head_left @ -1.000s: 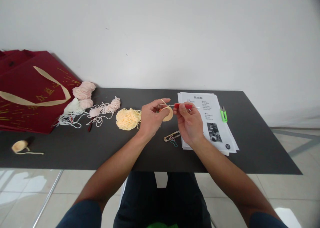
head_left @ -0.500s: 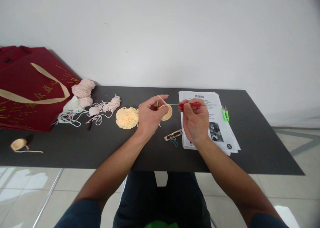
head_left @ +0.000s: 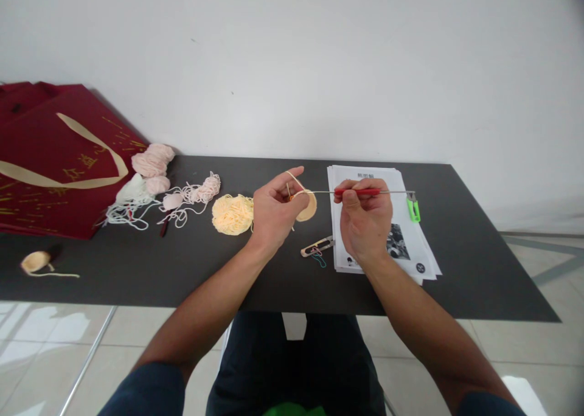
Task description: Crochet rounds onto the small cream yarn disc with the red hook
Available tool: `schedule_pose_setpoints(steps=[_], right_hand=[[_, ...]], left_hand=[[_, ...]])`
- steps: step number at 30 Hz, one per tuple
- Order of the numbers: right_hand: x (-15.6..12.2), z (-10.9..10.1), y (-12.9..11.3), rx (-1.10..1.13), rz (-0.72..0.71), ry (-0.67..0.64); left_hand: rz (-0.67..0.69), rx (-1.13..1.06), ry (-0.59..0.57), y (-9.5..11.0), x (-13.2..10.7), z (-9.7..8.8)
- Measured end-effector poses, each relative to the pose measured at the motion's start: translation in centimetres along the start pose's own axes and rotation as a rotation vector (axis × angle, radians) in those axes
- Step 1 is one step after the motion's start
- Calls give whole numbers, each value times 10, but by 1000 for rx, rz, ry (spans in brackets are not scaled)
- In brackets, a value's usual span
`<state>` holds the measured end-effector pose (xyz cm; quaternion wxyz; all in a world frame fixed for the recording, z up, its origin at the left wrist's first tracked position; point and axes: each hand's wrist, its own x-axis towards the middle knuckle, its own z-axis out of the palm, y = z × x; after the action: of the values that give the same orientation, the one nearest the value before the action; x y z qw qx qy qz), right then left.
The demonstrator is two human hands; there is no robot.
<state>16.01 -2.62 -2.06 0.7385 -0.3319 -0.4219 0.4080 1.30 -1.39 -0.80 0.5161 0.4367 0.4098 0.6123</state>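
Observation:
My left hand [head_left: 279,208] pinches a small round cream crochet piece [head_left: 308,207], with a strand of yarn looped over its raised index finger. My right hand [head_left: 365,218] grips a crochet hook [head_left: 365,191] by its red handle, the metal shaft lying level. The hook's left tip reaches the top edge of the crochet piece; whether it sits inside a stitch is too small to tell. Just left of my left hand lies a yellow yarn ball [head_left: 232,214], partly hidden by the hand.
Printed sheets [head_left: 408,267] lie under my right hand, with green thread snips [head_left: 413,209] on their right edge. Beige snips [head_left: 318,246] and stitch markers [head_left: 318,257] lie nearer me. Leftward are pink yarn [head_left: 152,160], a red bag [head_left: 55,154] and another crocheted piece [head_left: 35,261].
My right hand has moved a little to the right with the hook, drawing its shaft further from my left hand. My left hand stays nearly in place.

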Motion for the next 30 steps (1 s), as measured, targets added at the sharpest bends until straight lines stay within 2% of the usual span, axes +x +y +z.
schedule_pose_setpoints(steps=[10, 14, 20, 25, 30], right_hand=[[-8, 3, 2, -154, -174, 44], [-13, 5, -1, -211, -269, -3], [-11, 4, -1, -174, -211, 39], [-7, 3, 1, -102, -176, 17], [-9, 4, 1, -179, -207, 27]], left_hand=[[41, -1, 36, -3, 0, -1], [82, 28, 80, -4, -2, 0], [96, 64, 101, -3, -5, 2], [93, 40, 86, -2, -5, 3], [95, 58, 113, -4, -5, 2]])
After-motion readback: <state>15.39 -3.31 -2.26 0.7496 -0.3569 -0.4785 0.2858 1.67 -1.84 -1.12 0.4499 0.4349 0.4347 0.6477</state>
